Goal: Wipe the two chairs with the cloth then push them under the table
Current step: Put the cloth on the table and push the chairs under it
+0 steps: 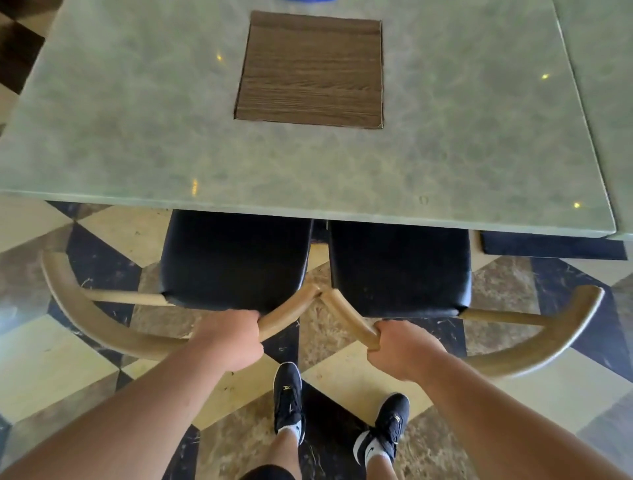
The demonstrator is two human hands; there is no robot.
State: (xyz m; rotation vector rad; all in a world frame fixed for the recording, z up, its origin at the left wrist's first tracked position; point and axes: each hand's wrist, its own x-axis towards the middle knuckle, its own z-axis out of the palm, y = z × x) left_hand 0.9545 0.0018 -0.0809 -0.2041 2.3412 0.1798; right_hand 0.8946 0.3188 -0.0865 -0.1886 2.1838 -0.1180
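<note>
Two chairs with black padded seats and curved light-wood backrests stand side by side at the near edge of the grey-green table (pixel 137 144). The left chair (pixel 233 260) and the right chair (pixel 400 270) have the front parts of their seats under the tabletop. Their backrest ends nearly touch in the middle. My left hand (pixel 229 339) is closed around the left chair's backrest near its right end. My right hand (pixel 400 349) grips the right chair's backrest near its left end. No cloth is in view.
A brown wood-grain square panel (pixel 311 68) is set in the tabletop. A second table (pixel 606 102) adjoins on the right. My feet in black shoes (pixel 287 394) stand on the patterned tile floor behind the chairs. A blue object's edge (pixel 305 1) shows at the top.
</note>
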